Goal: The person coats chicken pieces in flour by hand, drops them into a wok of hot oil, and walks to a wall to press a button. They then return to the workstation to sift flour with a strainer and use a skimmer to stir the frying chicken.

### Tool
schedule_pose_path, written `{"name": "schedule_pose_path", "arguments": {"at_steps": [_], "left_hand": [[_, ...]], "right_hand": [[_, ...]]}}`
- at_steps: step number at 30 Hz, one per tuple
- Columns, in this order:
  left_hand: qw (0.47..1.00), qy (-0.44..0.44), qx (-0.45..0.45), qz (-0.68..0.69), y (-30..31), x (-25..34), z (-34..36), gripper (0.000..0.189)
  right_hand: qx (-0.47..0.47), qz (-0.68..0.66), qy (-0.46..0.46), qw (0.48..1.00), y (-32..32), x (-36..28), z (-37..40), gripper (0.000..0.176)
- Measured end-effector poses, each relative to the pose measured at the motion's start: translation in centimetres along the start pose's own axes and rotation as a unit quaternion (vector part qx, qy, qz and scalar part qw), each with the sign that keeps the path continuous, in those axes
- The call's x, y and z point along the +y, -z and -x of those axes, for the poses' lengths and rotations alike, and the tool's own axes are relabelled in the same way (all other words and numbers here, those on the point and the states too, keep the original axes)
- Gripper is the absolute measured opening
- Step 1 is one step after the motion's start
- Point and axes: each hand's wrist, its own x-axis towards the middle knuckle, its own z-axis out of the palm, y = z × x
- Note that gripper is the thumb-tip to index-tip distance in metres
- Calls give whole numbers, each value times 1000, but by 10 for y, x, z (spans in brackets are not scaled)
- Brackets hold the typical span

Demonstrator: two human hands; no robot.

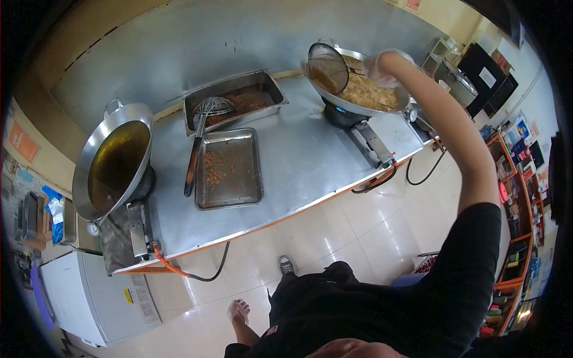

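Note:
My right hand (382, 68), in a clear plastic glove, is closed around the handle of a round mesh strainer (328, 67). The strainer is tilted over the left part of a large wok (320, 90) full of bubbling, foamy oil (373, 90). A burner (341, 117) with a lit blue display sits beneath that wok. Down by my side, over the floor, hangs my left hand (239, 311), also gloved, its fingers loosely apart and holding nothing.
On the metal table (298, 161) are a second wok (83, 179) of still, dark oil, a shallow tray (230, 194) with crumbs, and a deep pan (276, 95). A wire skimmer (215, 107) leans across the pan and tray. Hoses (209, 279) hang off the front edge.

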Motion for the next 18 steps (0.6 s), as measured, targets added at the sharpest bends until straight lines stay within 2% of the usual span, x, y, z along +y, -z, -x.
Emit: {"name": "schedule_pose_path", "arguments": {"at_steps": [2,3,4,6,8,12,15,18], "left_hand": [[1000,-9,1,-9,2,0,5,33],[1000,-18,-3,-10,-2,4,4,34],[1000,-15,4,-9,-6,8,2,35],[1000,-4,22,-12,-2,11,5,37],[1000,1,9,0,4,13,9,39],[999,18,5,-32,6,14,10,42],[999,-8,-12,-36,2,14,12,40],[999,-11,-14,-35,-4,24,8,37]], "right_hand": [[-3,35,-35,999,-1,-13,2,28],[-9,-15,-3,1000,3,-4,7,32],[-12,-63,28,998,26,-4,69,37],[14,-108,60,992,40,9,90,41],[73,-103,60,990,38,49,52,39],[109,-52,114,986,52,89,70,43],[107,-21,89,990,51,95,102,47],[126,-103,78,984,37,95,112,45]]}}
